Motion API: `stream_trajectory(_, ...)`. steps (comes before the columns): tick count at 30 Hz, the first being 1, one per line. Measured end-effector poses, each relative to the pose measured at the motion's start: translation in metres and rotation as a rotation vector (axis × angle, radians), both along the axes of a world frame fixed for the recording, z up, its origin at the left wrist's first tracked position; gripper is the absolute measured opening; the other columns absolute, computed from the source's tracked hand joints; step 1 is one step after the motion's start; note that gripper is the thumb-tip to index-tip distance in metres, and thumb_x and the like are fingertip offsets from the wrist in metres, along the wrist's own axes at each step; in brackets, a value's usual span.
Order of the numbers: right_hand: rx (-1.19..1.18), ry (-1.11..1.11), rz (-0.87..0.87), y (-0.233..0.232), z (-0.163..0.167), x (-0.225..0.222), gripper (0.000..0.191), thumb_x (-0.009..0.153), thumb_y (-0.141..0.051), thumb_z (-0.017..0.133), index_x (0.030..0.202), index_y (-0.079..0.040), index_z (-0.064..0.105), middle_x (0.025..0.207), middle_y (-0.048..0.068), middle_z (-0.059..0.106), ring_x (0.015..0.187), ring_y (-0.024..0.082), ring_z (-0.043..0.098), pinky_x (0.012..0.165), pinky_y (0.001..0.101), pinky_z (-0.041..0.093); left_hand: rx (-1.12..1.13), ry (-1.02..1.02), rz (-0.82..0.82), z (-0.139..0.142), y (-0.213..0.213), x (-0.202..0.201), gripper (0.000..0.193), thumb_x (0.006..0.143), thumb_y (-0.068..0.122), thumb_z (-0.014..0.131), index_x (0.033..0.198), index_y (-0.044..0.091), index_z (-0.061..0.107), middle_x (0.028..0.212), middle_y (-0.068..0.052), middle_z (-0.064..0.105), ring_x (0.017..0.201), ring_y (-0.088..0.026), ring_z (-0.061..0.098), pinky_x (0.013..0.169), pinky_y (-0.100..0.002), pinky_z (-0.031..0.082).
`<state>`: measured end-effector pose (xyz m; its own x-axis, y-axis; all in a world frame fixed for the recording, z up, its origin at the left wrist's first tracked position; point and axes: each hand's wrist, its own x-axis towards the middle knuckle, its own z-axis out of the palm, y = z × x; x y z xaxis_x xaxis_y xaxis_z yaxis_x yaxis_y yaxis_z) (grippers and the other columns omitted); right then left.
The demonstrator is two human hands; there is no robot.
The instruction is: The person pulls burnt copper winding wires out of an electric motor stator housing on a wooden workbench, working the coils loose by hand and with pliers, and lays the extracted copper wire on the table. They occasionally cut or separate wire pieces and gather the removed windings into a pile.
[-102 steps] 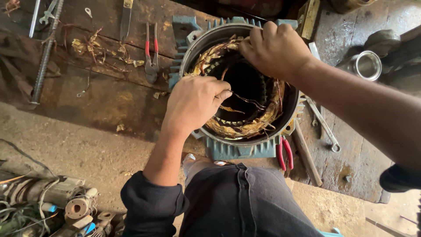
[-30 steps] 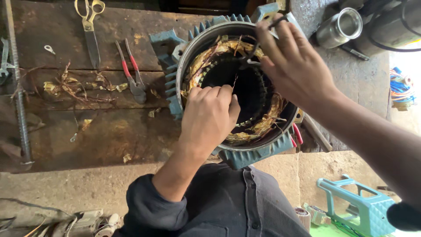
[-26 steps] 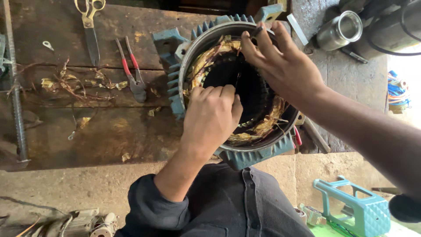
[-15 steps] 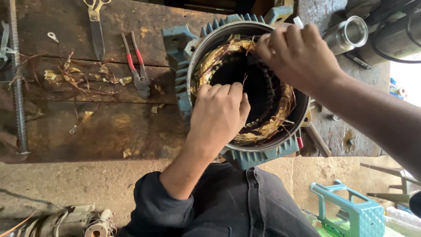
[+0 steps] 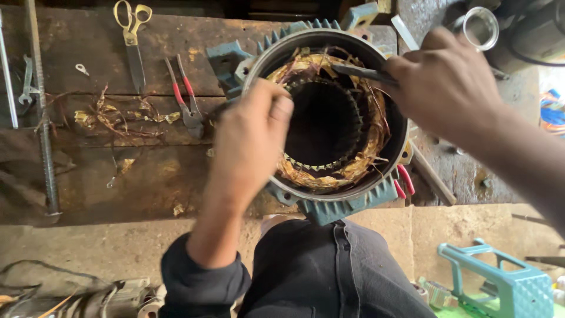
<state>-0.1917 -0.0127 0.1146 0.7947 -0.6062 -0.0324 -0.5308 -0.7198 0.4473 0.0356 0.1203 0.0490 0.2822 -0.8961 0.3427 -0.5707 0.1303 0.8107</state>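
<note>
Far left on the wooden bench [image 5: 88, 171]: a threaded steel rod [image 5: 41, 112] lying lengthwise, a small spanner [image 5: 26, 79] beside it, a loose ring terminal [image 5: 82, 69]. Next over, yellow-handled scissors [image 5: 134, 35] pointing down the boards, with a scatter of stripped copper wire scraps [image 5: 118, 115] below them. Red-handled pliers [image 5: 183, 100] resting just left of the motor.

Left hand [image 5: 250, 141] curled over the near-left rim of the blue motor stator housing [image 5: 329, 206], fingers bent and closed together, tips pressed against the copper winding [image 5: 329, 174] at the edge of the bore; whether a strand is pinched between them cannot be told, since the knuckles hide the tips.

Stator standing on end at the middle of the bench, open mouth up, finned body against the front edge, just above the dark trousers [image 5: 329, 271]. Inside, the slotted iron core plainly visible; coils of copper with yellowed insulation still packed around the ring, frayed and lifted in places.

Right hand [image 5: 447, 88] over the upper-right rim, fingers closed around a dark slender tool [image 5: 365, 73] whose tip points into the winding at the top. Second red-handled tool [image 5: 403, 179] poking out under the housing on the right. Metal cylinder [image 5: 479, 26] at far top right; teal stool [image 5: 506, 282] on the floor below.

Judging by the scraps on the bench and the full ring of copper in the slots: work on the winding underway, most of it still seated.
</note>
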Motion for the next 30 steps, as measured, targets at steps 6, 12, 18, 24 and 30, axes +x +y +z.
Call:
stream_trajectory(6,0.216,-0.12,0.009,0.032,-0.041,0.013,0.053,0.097,-0.016,0.056,0.149,-0.006,0.057,0.116,0.013,0.063,0.104,0.026,0.06,0.085,0.0364,0.051,0.074,-0.045,-0.022,0.014,-0.01,0.023,0.013,0.108,0.017,0.064,0.105,0.005,0.061,0.087,-0.01,0.076,0.082,-0.025,0.078,0.068,-0.037,0.058)
stream_trajectory(12,-0.008,-0.278,0.184,0.041,-0.067,0.031,0.061,0.091,-0.019,0.058,0.149,-0.003,0.053,0.133,0.017,0.053,0.111,0.029,0.055,0.101,0.0375,0.047,0.093,-0.05,-0.024,0.016,-0.007,0.005,0.012,0.105,0.016,0.066,0.103,0.005,0.061,0.083,-0.007,0.077,0.076,-0.024,0.078,0.064,-0.036,0.058)
stream_trajectory(18,-0.063,-0.227,0.196,0.034,-0.089,0.041,0.06,0.093,-0.022,0.057,0.149,-0.001,0.052,0.135,0.017,0.053,0.111,0.03,0.055,0.104,0.0393,0.046,0.085,-0.072,-0.086,0.012,-0.01,-0.004,0.013,0.105,0.017,0.066,0.102,0.006,0.059,0.085,-0.006,0.077,0.084,-0.023,0.08,0.068,-0.035,0.06)
stream_trajectory(24,-0.058,-0.255,0.171,0.034,-0.095,0.038,0.06,0.094,-0.021,0.057,0.15,0.0,0.052,0.137,0.019,0.053,0.111,0.031,0.055,0.103,0.0401,0.047,0.152,-0.064,-0.013,0.016,-0.007,0.005,0.012,0.103,0.017,0.067,0.101,0.007,0.061,0.083,-0.006,0.078,0.08,-0.022,0.08,0.065,-0.034,0.06)
stream_trajectory(30,-0.027,-0.275,0.166,0.034,-0.099,0.044,0.046,0.094,-0.02,0.059,0.137,-0.002,0.06,0.126,0.017,0.057,0.11,0.03,0.055,0.097,0.0394,0.046,0.127,-0.071,-0.082,0.015,-0.004,0.0,0.012,0.103,0.016,0.067,0.101,0.006,0.06,0.085,-0.006,0.078,0.082,-0.022,0.08,0.068,-0.035,0.06)
